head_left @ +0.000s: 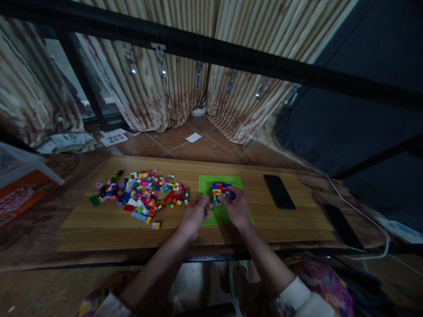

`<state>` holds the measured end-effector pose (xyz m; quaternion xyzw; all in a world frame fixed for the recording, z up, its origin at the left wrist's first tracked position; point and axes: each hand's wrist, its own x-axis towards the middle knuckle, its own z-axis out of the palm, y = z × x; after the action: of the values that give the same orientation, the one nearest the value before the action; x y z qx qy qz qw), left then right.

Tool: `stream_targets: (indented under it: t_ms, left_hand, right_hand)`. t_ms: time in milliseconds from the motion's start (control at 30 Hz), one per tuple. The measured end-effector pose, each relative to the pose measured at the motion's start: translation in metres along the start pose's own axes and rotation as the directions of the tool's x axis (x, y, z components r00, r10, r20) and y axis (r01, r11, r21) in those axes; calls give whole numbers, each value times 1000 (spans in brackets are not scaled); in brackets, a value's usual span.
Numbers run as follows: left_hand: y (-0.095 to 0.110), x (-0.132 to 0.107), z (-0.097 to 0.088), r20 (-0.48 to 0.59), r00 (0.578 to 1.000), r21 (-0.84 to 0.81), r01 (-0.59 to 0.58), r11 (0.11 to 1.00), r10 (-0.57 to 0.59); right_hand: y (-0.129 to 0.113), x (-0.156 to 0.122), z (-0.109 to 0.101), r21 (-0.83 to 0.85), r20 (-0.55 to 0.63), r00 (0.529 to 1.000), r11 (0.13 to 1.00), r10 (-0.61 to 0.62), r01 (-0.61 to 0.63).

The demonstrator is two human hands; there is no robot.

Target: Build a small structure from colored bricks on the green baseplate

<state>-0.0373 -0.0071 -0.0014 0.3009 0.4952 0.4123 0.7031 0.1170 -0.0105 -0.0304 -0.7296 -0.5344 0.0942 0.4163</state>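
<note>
A green studded baseplate (pixel 204 180) lies on the wooden board in front of me. On it stands a small block of stacked toy bricks (pixel 219 190) in blue, red, yellow and other colours. My right hand (pixel 238 210) is closed around the right and near sides of this stack, thumb at its front. My left hand (pixel 195 215) is just left of the stack, over the plate's left edge, with its fingers pinched together. Whatever sits between those fingertips is too small to make out. A wide heap of loose bricks (pixel 142 193) spreads to the left.
A black phone (pixel 279 191) lies on the wooden board (pixel 307 220) at right. Beyond the board's right edge are another dark flat device (pixel 343 226) and a white cable (pixel 358 200). A plastic tub with an orange label (pixel 26 189) stands far left. A dark metal bar (pixel 211 48) crosses above.
</note>
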Motion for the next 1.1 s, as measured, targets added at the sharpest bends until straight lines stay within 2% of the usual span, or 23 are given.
stream_targets:
  t_ms: [67, 167, 300, 367, 467, 733, 867, 1000, 1100]
  left_hand:
    - [5, -2, 0, 17, 996, -159, 89, 983, -88]
    - [12, -4, -1, 33, 990, -282, 140, 949, -137]
    - [16, -5, 0, 78, 988, -345, 154, 926, -135]
    - [16, -6, 1, 95, 989, -356, 141, 924, -114]
    - [16, -8, 2, 109, 990, -362, 119, 925, -85]
    - [10, -13, 4, 141, 987, -315, 113, 942, -72]
    - [5, -9, 2, 93, 993, -218, 97, 971, -78]
    - [-3, -1, -3, -90, 995, 113, -35, 993, 46]
    - [-7, 7, -6, -116, 984, 343, -89, 935, 136]
  right_hand:
    - [-3, -5, -6, 63, -53, 998, 997, -42, 45]
    - [-13, -21, -14, 182, -76, 996, 981, -56, 69]
    - [-36, -46, -17, 294, 100, 990, 953, -100, 66]
    - [-46, -53, -14, 279, 169, 976, 957, -135, 84]
    - [-54, -56, -7, 202, 188, 971, 973, -148, 109]
    - [-43, -50, 2, 66, 168, 962, 976, -217, 209]
    - [-31, -46, -5, 85, 170, 949, 964, -264, 253]
    - [-13, -38, -13, 61, 54, 974, 974, -222, 219]
    - [-6, -30, -14, 32, 27, 977, 977, -213, 212]
